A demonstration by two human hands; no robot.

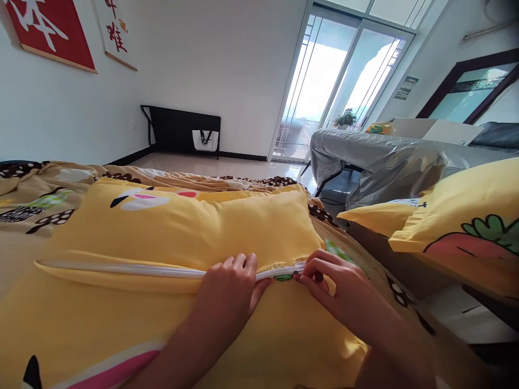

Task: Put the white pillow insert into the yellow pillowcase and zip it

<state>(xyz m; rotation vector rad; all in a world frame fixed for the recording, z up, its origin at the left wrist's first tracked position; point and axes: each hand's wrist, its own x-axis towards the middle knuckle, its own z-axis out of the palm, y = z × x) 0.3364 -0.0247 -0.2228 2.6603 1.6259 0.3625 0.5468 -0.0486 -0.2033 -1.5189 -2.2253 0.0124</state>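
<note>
A yellow pillowcase point(267, 216) with cartoon prints lies across the middle, plumped out. A white zipper point(133, 268) runs along it from left to right, set in a fold that gapes toward the left. My left hand point(231, 283) is closed over the zipper's edge, gripping the pillowcase fabric with the thumb below. At the zipper's right end, my right hand point(332, 283) pinches with thumb and forefinger. A small dark piece shows at those fingertips, probably the zipper pull, though the fingers partly hide it.
Beneath lies a patterned brown bedspread point(24, 232). More yellow pillows point(478, 210) are stacked at the right. Beyond stands a table under plastic sheeting point(357, 146), with a potted plant point(344, 118). A black folded panel point(174, 129) and a white bag point(205, 141) rest by the far wall.
</note>
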